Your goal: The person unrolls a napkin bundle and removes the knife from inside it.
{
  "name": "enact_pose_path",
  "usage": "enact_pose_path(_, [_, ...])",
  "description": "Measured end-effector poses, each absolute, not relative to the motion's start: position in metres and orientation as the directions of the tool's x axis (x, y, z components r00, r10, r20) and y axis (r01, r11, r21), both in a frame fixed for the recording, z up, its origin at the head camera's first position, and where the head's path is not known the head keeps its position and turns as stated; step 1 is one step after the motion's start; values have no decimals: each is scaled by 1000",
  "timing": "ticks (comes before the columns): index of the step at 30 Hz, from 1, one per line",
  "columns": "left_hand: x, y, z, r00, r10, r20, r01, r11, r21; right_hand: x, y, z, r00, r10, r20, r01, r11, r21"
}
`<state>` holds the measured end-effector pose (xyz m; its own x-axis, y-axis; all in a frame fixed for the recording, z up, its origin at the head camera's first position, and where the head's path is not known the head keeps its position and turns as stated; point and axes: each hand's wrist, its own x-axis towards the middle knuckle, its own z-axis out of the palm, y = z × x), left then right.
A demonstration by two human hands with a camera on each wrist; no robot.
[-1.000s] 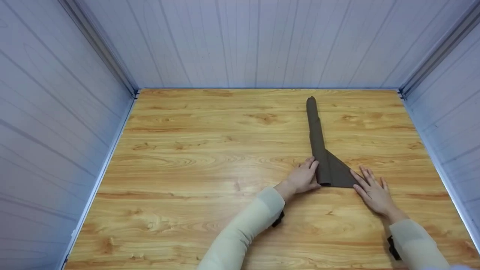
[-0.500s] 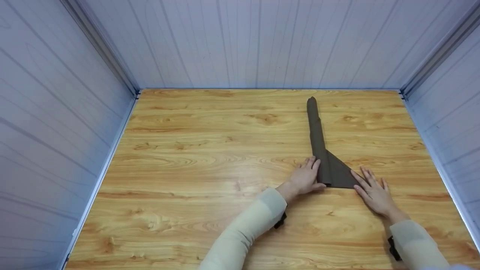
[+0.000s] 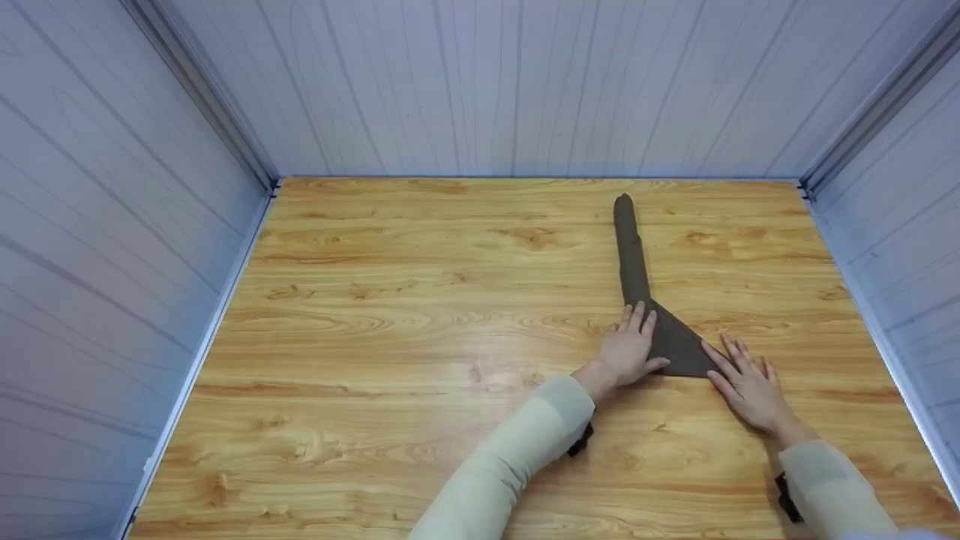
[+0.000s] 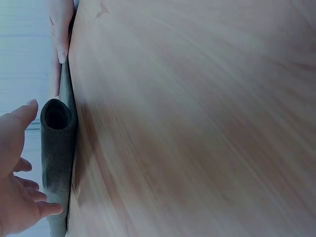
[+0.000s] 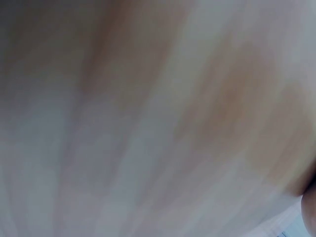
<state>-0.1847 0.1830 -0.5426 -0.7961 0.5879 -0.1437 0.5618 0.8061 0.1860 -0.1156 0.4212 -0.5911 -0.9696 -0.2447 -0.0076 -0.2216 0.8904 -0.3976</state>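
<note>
A dark brown cloth (image 3: 631, 247), rolled into a long narrow tube, lies pointing away on the table. Its unrolled part is a flat triangle (image 3: 681, 356) stretching right. My left hand (image 3: 627, 351) rests over the near part of the roll with extended fingers, thumb by the near end. The left wrist view shows that end of the cloth roll (image 4: 58, 153) as a hollow tube beside my left hand (image 4: 17, 173). My right hand (image 3: 754, 394) lies with spread fingers on the triangle's right tip. In the right wrist view only a sliver of the hand (image 5: 310, 212) shows.
The wood-grain table (image 3: 390, 315) is enclosed by a pale back wall (image 3: 480, 90), a left wall (image 3: 112, 262) and a right wall (image 3: 900, 225). Blurred tabletop fills most of the right wrist view.
My left hand has moved right and slightly away, from the roll's left side onto its top. The roll's near end has shifted slightly right. My right hand stays in place.
</note>
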Motion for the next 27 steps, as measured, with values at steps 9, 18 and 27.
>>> enact_pose_path(9, [-185,200,-544,-812,572,-116,554,818,156,-115,422,-593,-973,-230,-5,-210,900,-382])
enact_pose_path(18, [-189,208,-551,-825,552,-119,539,833,123,-116,421,-595,-973,-229,-1,-211,898,-386])
enact_pose_path(27, [-188,212,-555,-833,546,-91,539,837,94,-116,421,-594,-973,-232,5,-217,901,-375])
